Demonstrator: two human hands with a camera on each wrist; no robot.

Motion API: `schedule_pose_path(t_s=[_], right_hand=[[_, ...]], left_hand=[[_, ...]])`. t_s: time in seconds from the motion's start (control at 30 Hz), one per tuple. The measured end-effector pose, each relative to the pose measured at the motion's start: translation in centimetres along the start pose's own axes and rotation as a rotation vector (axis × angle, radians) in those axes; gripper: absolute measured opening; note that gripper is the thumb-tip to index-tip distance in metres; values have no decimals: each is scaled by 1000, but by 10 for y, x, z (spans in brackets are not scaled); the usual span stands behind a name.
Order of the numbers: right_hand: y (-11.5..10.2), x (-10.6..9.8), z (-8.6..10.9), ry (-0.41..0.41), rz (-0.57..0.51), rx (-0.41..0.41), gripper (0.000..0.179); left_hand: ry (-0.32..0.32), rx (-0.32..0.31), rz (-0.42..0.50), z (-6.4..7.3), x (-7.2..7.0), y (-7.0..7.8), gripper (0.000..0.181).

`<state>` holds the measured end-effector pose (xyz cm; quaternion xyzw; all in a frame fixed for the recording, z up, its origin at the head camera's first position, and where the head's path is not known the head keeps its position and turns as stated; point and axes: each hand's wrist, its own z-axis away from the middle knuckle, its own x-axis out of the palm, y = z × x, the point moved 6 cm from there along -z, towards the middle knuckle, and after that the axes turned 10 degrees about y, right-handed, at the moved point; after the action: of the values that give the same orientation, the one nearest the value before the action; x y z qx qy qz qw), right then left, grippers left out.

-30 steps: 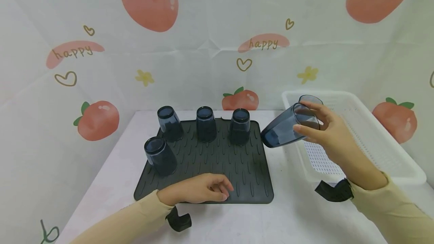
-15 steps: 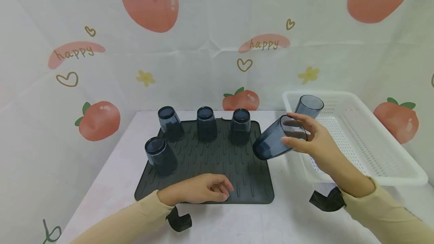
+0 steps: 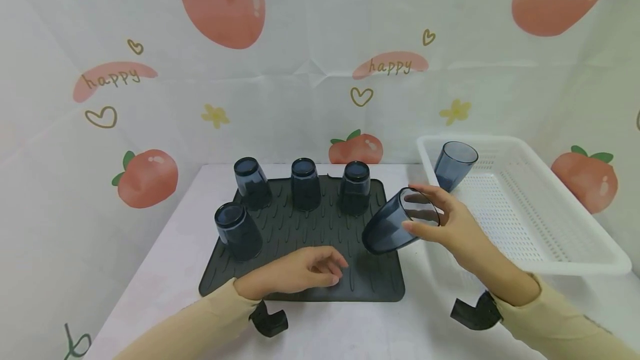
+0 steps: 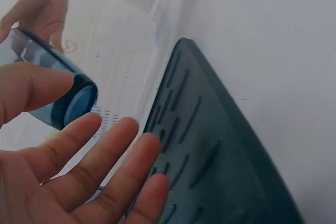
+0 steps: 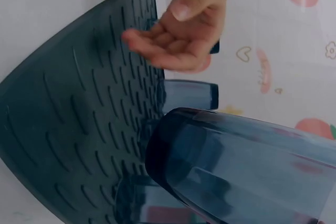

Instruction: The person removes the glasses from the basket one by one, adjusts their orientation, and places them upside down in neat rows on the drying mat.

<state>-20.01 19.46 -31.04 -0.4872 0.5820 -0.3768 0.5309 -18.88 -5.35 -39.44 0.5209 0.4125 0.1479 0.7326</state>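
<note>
A tilted blue glass tumbler [image 3: 387, 226] is gripped near its rim by my right hand [image 3: 452, 226], its base pointing left above the right part of a dark ridged drying mat [image 3: 310, 238]. My left hand [image 3: 305, 271] hovers over the mat's front edge, fingers loosely bent and holding nothing; the left wrist view shows its spread fingers [image 4: 113, 150] with the tumbler's base beyond. Several matching tumblers stand upside down on the mat: three in the back row, including a back-right tumbler [image 3: 355, 188], and a front-left tumbler [image 3: 238, 232].
At the right stands a white perforated plastic basket [image 3: 575, 268]. Another blue tumbler [image 3: 454, 165] leans rim-up inside its left back corner. Behind the white table [image 3: 350, 329] hangs a printed cloth [image 3: 280, 99].
My right hand has carried the tumbler left and down from beside the basket to over the mat's right part. My left hand has risen slightly.
</note>
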Motion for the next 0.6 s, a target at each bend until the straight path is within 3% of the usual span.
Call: schedule_pose_path(t_s=[0.2,0.43,0.6], right_hand=[[2,8,5,0,-23,-1,65],[5,15,8,0,-42,15,64],[2,17,10,6,-44,18,66]], left_hand=[[108,54,48,-7,-7,6,41],[253,183,137,-13,-13,18,65],[278,256,195,-14,-9,24,79]])
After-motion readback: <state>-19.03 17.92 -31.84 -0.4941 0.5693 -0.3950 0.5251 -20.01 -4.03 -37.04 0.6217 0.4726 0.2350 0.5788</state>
